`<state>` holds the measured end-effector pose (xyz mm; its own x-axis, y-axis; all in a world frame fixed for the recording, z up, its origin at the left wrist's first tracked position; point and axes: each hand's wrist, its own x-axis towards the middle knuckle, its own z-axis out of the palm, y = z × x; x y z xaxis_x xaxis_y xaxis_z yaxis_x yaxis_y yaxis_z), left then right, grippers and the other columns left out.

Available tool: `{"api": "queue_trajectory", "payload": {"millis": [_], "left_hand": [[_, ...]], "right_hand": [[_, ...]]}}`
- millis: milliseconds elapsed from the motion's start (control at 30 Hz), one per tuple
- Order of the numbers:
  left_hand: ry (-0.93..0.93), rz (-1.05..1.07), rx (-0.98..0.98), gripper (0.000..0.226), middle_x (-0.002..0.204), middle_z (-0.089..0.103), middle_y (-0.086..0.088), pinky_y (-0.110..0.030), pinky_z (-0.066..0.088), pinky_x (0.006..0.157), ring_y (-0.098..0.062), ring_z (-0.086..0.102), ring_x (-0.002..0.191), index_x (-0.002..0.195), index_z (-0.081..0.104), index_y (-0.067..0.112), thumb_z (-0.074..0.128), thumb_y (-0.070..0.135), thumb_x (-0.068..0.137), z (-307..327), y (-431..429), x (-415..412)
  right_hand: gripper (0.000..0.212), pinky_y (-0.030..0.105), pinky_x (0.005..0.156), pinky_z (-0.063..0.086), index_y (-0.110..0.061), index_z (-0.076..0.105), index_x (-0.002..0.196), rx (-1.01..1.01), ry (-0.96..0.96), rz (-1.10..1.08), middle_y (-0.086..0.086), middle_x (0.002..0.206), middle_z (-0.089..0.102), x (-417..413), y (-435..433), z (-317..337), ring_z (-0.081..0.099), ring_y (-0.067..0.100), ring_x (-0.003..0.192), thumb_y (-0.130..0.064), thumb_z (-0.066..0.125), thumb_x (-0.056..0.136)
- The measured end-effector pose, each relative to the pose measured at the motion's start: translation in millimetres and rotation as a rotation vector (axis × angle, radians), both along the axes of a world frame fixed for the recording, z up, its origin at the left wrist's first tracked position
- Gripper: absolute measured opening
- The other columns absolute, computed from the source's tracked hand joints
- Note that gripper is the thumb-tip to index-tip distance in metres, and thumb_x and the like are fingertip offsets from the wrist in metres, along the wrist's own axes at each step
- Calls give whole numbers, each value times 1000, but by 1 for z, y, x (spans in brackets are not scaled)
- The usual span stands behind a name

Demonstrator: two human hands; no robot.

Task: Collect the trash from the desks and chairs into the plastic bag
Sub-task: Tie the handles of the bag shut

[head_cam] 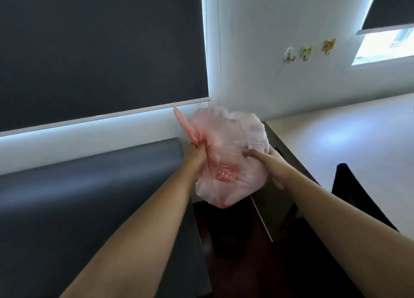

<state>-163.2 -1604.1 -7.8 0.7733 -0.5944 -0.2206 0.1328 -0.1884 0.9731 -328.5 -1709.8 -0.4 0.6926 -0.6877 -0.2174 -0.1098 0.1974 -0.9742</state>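
A full, pale pink plastic bag with red print hangs in the air in front of me, over the gap between two desks. My left hand is clenched on the bag's bunched handles at its left side. On the bag's right side my right hand presses against it, with the thumb on the front and the fingers behind. The bag's contents are hidden; a white label shows through near my right thumb.
A dark grey desk lies at the left and a white desk at the right, with a dark floor gap between. A black chair back stands at the right. Dark blinds cover the windows; wall hooks hang on the white wall.
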Motion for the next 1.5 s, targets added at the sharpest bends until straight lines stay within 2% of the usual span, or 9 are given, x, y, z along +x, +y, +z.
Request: {"api": "queue_trajectory", "payload": {"millis": [200,400,533,700,800,1033,1200,1333,1500], "left_hand": [[137,-8,311,62,125,62,-11,-47,48,98,-33,60,112,128,56,13,46,54,82,-77,-49,43],[234,56,528,39,116,66,-11,-38,53,90,-32,64,105,120,61,14,46,38,93,-161,-87,59],[287,46,702,31,115,66,-13,-40,53,92,-33,64,105,117,63,12,51,20,89,-221,-101,58],[323,43,834,32,125,61,-18,-35,48,92,-34,59,116,122,59,1,48,14,94,-285,-117,53],[381,63,853,35,128,59,-18,-36,47,97,-33,58,117,125,57,3,46,18,96,-313,-131,55],[447,197,888,55,123,61,-18,-39,51,94,-36,59,114,119,61,1,28,42,100,-352,-148,60],[493,130,977,26,106,63,-20,-23,58,72,-35,63,92,102,61,-4,45,15,97,-351,-143,58],[468,103,945,33,125,59,-14,-36,50,96,-32,59,113,123,57,2,45,19,98,-343,-143,59],[338,-75,887,29,121,59,-13,-24,43,88,-31,58,114,120,58,9,40,19,100,-309,-135,57]], "right_hand": [[36,44,92,53,-20,62,106,110,148,-109,9,108,71,44,-48,-72,69,25,98,-16,77,74],[46,46,86,56,-20,56,107,170,397,-97,8,104,70,65,-84,-158,69,26,94,-20,81,68],[54,25,63,51,-14,50,110,121,611,-46,6,104,64,68,-90,-214,62,13,83,-11,81,67],[74,39,85,51,-20,42,127,40,855,34,4,111,59,78,-93,-284,58,24,100,-20,80,64],[66,34,78,48,-18,40,125,31,866,14,3,106,57,90,-99,-319,56,22,92,-20,75,69],[68,25,66,43,-13,40,132,98,844,43,6,111,58,97,-109,-371,57,21,93,-17,75,73],[51,23,77,38,-10,49,127,47,953,118,10,118,59,91,-102,-384,57,29,110,-11,68,80],[27,26,76,41,-9,56,114,25,976,144,13,112,63,91,-98,-373,60,28,99,-14,58,87],[28,32,78,49,-13,57,117,22,978,164,14,111,64,91,-94,-346,62,28,99,-18,54,90]]}}
